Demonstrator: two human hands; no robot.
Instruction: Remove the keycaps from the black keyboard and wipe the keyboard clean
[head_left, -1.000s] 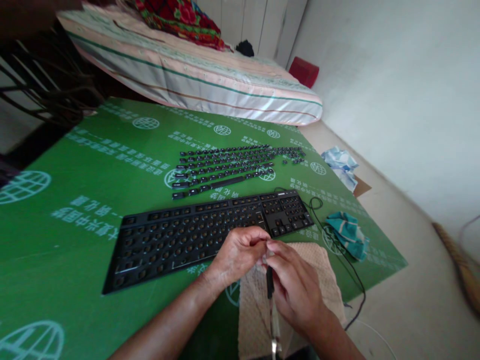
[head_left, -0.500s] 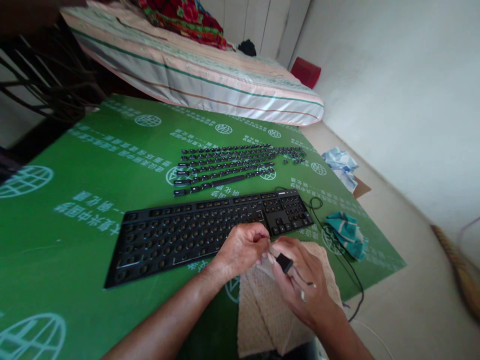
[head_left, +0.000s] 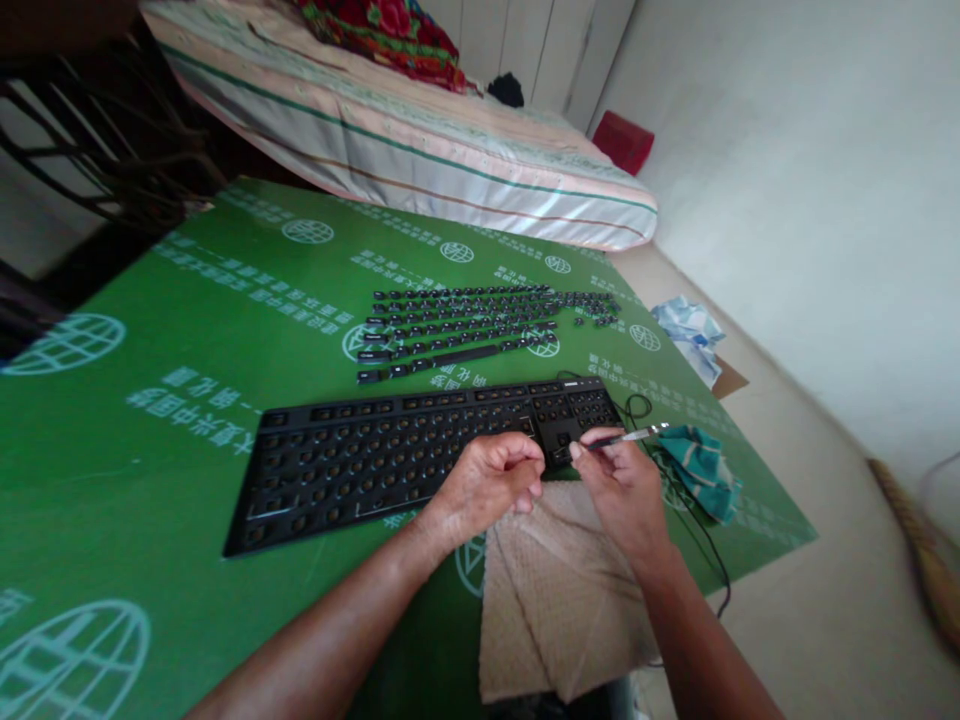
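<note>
A black keyboard [head_left: 352,450] with most of its keycaps off lies across the green table. Over its lower right edge, my left hand [head_left: 499,475] is closed in a pinch; whatever is between the fingertips is hidden. My right hand [head_left: 619,490] is closed on a wire keycap puller [head_left: 634,435], seen almost edge-on with its wire ends pointing right. That hand is beside the keyboard's number pad side, apart from the left. Beyond the keyboard, loose black keycaps [head_left: 465,355] lie in several rows, with a smaller cluster at their right end.
A beige cloth [head_left: 555,600] lies below my hands at the table's near edge. Right of the keyboard are its cable [head_left: 705,535] and a teal cloth [head_left: 701,475]. The green table [head_left: 187,470] meets a bed [head_left: 420,170] at the back. A wall rises at right.
My right hand has moved away from the left, up and to the right, and has turned the puller so its wire ends point right. My left hand stays pinched in nearly the same place.
</note>
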